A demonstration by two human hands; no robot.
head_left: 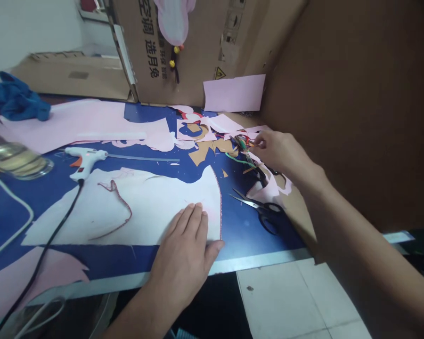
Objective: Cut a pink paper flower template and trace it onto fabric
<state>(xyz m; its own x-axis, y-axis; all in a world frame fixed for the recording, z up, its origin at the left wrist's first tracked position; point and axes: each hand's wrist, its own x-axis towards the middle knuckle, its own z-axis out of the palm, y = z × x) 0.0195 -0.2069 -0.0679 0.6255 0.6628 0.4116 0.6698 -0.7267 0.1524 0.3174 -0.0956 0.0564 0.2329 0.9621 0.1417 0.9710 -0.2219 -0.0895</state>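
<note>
My left hand (185, 245) lies flat, fingers stretched, on a large white cut piece (155, 197) with red stitching along its right edge. A loose red braided strand (125, 202) rests on that piece. My right hand (277, 148) reaches over a small heap of coloured bits (243, 143) at the back right, its thumb and fingertips pinched together. What they hold, if anything, is too small to tell. Black-handled scissors (259, 205) lie partly open below the right forearm, near a second dark-handled tool (259, 174).
A white glue gun (86, 160) with a black cord lies at the left, beside a glass jar (19, 160). Pink sheets (88, 120) and scraps cover the back. Cardboard walls (198, 61) stand behind and at the right. Blue cloth (16, 99) lies far left.
</note>
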